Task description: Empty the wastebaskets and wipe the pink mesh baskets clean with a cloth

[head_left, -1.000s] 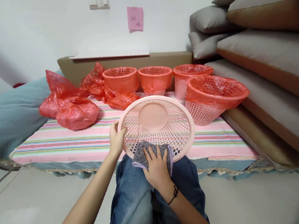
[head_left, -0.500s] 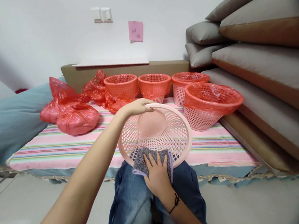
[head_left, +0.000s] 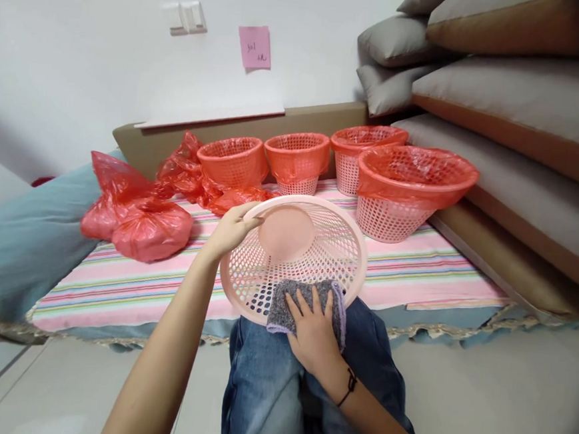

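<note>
A pale pink perforated basket (head_left: pixel 287 233) is tipped so that its inside faces me, its lower rim by my jeans. My left hand (head_left: pixel 236 229) grips the upper left rim, thumb over the edge. Spread over a grey cloth with purple edging (head_left: pixel 282 305), my right hand (head_left: pixel 314 326) presses it flat against the basket's lower inner wall. The fingers of that hand are apart, and a dark cord bracelet circles the wrist.
Behind stand baskets lined with red bags, one on the right (head_left: pixel 394 218). Knotted red bags (head_left: pixel 152 233) lie on the left of the striped cloth (head_left: pixel 128 291). Grey cushions (head_left: pixel 510 94) are stacked at the right.
My left hand has shifted left and down along the rim, and the basket has turned slightly. My right hand and the cloth have moved a little to the right.
</note>
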The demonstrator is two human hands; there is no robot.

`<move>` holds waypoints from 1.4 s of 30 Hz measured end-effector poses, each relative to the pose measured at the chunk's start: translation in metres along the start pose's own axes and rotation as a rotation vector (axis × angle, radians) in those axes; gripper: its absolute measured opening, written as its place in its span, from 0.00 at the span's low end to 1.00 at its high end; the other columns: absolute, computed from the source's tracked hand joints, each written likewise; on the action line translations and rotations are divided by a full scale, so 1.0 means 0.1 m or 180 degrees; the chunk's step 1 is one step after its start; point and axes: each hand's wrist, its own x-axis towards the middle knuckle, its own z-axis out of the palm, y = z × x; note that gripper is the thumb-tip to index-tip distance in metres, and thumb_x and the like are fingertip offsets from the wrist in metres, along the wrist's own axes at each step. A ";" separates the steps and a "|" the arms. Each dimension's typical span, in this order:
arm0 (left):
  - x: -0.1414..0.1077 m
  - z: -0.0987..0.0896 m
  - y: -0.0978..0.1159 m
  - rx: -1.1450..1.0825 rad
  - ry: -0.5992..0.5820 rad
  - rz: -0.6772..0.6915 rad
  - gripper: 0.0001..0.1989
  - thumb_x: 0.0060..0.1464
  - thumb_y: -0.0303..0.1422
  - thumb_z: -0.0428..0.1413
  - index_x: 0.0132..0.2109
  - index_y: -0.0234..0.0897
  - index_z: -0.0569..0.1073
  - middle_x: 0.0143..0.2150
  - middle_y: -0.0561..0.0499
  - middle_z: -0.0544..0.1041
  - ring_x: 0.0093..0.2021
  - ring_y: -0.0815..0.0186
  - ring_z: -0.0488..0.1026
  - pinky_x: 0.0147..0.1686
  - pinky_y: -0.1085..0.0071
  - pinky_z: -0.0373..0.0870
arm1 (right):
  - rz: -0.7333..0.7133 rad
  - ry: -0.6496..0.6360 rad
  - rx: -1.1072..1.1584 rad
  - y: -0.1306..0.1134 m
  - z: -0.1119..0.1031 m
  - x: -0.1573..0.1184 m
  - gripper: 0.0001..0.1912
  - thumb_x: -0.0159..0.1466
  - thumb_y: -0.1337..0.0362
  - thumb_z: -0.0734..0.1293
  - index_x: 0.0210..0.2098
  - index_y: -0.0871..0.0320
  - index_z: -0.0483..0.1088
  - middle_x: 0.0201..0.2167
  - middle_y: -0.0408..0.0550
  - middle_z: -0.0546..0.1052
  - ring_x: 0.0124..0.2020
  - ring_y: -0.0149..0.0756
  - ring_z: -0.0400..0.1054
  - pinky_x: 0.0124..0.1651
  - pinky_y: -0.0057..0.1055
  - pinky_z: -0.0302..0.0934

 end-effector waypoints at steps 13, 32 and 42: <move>-0.62 0.36 -0.64 -0.1155 0.1493 -0.0537 0.21 0.44 0.29 0.56 0.48 0.37 0.77 0.50 0.47 0.80 0.54 0.54 0.74 0.60 0.57 0.65 | 0.0024 0.0019 -0.0101 -0.03 0.03 0.04 0.35 0.65 0.52 0.64 0.69 0.54 0.56 0.68 0.53 0.60 0.70 0.66 0.43 0.67 0.66 0.19; -0.90 0.66 -0.61 -0.0814 0.2290 -0.0670 0.15 0.51 0.32 0.59 0.48 0.39 0.72 0.50 0.46 0.77 0.53 0.59 0.74 0.59 0.58 0.68 | 0.0089 -0.0119 -0.0005 -0.06 -0.01 0.09 0.34 0.66 0.53 0.62 0.69 0.54 0.56 0.68 0.53 0.61 0.70 0.67 0.43 0.66 0.68 0.20; 0.59 0.02 0.49 0.1189 -0.0933 0.1403 0.16 0.50 0.31 0.60 0.48 0.38 0.77 0.48 0.47 0.80 0.48 0.60 0.76 0.52 0.64 0.70 | 0.0074 -0.0183 -0.0133 -0.04 0.01 0.09 0.34 0.66 0.52 0.61 0.69 0.52 0.55 0.68 0.52 0.61 0.70 0.66 0.43 0.66 0.67 0.20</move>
